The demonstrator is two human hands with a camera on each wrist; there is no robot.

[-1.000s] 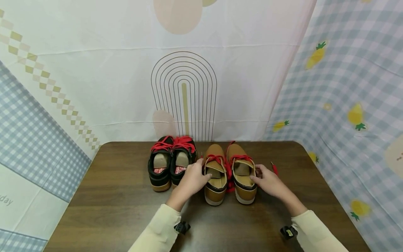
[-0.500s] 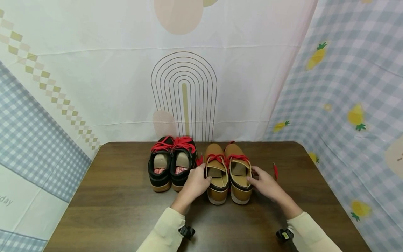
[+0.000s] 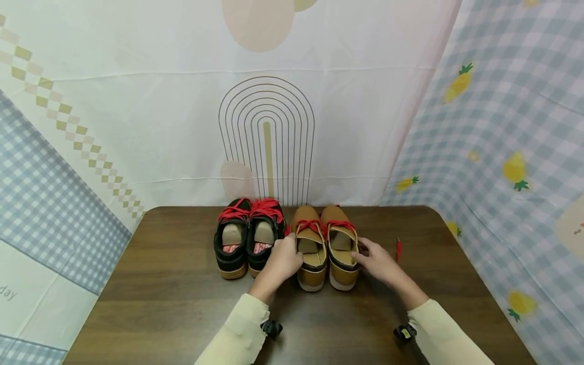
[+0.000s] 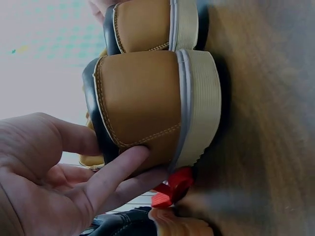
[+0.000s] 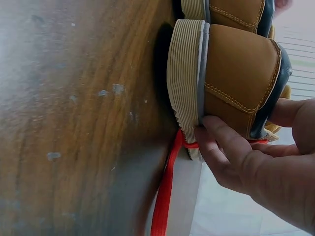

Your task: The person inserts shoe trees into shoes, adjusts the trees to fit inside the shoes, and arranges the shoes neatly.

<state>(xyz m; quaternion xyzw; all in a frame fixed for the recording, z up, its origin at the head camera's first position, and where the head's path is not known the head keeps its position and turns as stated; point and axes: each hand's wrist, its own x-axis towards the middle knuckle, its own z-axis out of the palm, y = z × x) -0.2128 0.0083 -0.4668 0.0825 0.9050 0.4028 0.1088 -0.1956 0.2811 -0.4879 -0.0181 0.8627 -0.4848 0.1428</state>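
Observation:
Two tan shoes with red laces stand side by side on the table, toes toward the back wall. My left hand pinches the collar of the left tan shoe, thumb at its black-trimmed rim and fingers along the outer side. On the other side, my right hand grips the right tan shoe the same way, thumb over the rim and fingertips low near the sole. The two shoes sit close against each other. A red lace trails onto the table from beneath the right hand's fingers.
A pair of black shoes with red laces and gum-coloured soles stands just left of the left hand. The red lace end lies right of the right hand. Behind the wooden table hangs a patterned cloth.
The right tan shoe has moved left with my right hand, closing the gap between the pair. Both tan shoes have then shifted slightly left and back. The black shoes have stayed put.

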